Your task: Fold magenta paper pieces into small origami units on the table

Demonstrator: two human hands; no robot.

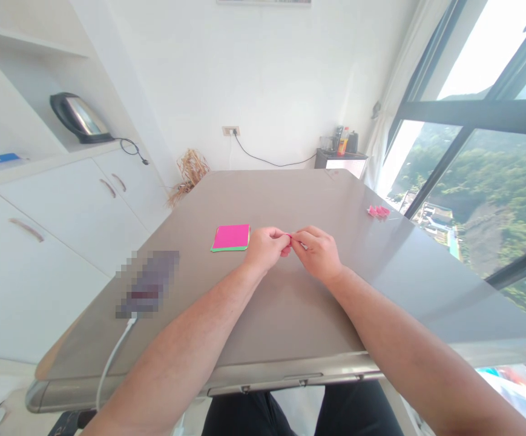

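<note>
Over the middle of the table, my left hand and my right hand meet at the fingertips. Both pinch a small piece of pink paper, mostly hidden by the fingers, so its shape cannot be made out. Just left of my left hand lies a stack of square coloured paper, bright pink on top with a green edge showing below. Farther off to the right, near the table's window-side edge, are some small folded pink paper pieces.
A blurred-out device with a white cable lies at the left of the grey table. Dried plants stand past the far left corner. A low cabinet with bottles is behind the far right corner, and windows line the right side.
</note>
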